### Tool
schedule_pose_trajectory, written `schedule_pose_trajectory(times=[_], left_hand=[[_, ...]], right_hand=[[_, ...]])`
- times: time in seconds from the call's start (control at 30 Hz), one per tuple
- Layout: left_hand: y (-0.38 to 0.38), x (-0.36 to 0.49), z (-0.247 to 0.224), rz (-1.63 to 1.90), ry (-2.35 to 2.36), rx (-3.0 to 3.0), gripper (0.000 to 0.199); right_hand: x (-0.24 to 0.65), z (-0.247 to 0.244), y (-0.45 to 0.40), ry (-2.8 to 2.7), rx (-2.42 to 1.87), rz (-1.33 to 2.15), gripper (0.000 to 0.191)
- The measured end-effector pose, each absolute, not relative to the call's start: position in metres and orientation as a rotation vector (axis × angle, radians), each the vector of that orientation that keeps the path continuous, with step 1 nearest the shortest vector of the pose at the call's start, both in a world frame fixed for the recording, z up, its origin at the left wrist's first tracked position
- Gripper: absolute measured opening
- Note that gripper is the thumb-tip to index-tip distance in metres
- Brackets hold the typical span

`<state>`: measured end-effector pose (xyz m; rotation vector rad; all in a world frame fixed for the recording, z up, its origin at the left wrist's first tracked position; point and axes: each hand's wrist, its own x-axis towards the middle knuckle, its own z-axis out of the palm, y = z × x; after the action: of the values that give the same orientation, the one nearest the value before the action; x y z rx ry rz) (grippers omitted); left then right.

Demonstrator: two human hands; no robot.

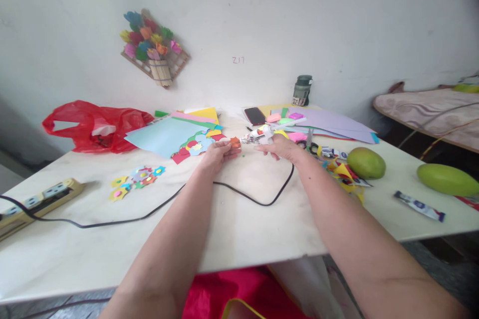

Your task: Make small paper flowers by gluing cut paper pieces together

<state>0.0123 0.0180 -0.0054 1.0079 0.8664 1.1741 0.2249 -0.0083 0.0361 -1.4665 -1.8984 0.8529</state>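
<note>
My left hand [220, 153] pinches a small orange paper flower [235, 142] above the table, near its middle. A white glue gun [265, 132] is held in my right hand [279, 147], its nozzle end pointing left, close beside the orange flower. I cannot tell whether the nozzle touches the paper. A black cord [258, 203] trails from below my right hand across the tabletop to the left. Beyond my left hand lie paper cut-outs [196, 146] in light blue, red and yellow. Several finished-looking layered paper flowers [142, 175] rest at the left.
A power strip [41, 204] and a red plastic bag [97, 127] occupy the left side. Coloured sheets [160, 134], a phone [255, 116] and a bottle [302, 90] stand or lie at the back. Scissors [310, 140], scraps [342, 172], green fruits [366, 163] and a tube [419, 206] are to the right.
</note>
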Motion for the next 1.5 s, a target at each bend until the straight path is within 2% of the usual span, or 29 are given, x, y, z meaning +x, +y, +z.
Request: schedule_pose_trajectory(times=[0.4,1.5], left_hand=[[0.0202,0.012,-0.0081,1.166,0.865,1.014,0.003],[0.0233,0.0101,-0.012,1.158,0.838,1.024,0.009]], right_hand=[[0.2219,0.0402,-0.0131,-1.875,-1.454,0.852,0.024],[0.222,0.0385,-0.0107,-1.882,-1.453,0.821,0.021]])
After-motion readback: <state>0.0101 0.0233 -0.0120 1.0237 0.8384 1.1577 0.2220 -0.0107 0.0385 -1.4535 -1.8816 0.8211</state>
